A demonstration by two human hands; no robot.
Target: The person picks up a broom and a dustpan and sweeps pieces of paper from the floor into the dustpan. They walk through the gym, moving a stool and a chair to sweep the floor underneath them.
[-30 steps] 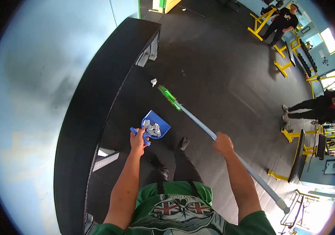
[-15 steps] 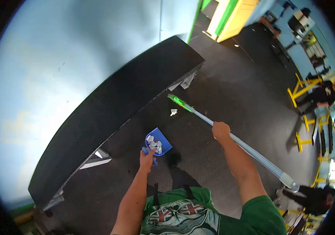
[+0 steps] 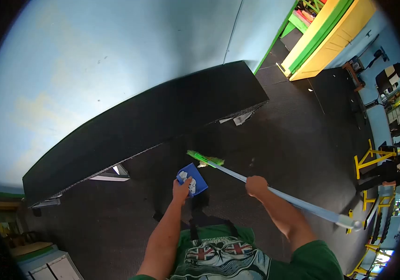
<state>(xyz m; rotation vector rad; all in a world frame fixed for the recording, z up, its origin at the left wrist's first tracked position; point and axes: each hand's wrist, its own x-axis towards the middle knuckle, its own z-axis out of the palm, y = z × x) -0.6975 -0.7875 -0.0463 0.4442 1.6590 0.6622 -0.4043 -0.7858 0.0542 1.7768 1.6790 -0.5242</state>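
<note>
My left hand (image 3: pixel 181 190) is closed on the handle of a blue dustpan (image 3: pixel 199 179), which holds several crumpled white paper pieces (image 3: pixel 192 186). The handle is mostly hidden under the hand. Around the long pale shaft of a broom (image 3: pixel 298 201) my right hand (image 3: pixel 257 186) is wrapped. The broom's green head (image 3: pixel 204 159) rests on the dark floor just beyond the dustpan's open edge. A whitish scrap (image 3: pixel 202 164) shows partly from beneath the bristles, close to the dustpan.
A long black bench (image 3: pixel 153 116) stands along the pale blue wall (image 3: pixel 130 46). Near the far right are a yellow door (image 3: pixel 326 51), yellow metal frames (image 3: pixel 368 161) and a person in dark clothes (image 3: pixel 389 172). A white cabinet (image 3: pixel 53 268) is at the lower left.
The broom head has come nearer to the dustpan and now covers most of the scrap that lay in the open. My view has turned, shifting the bench and door.
</note>
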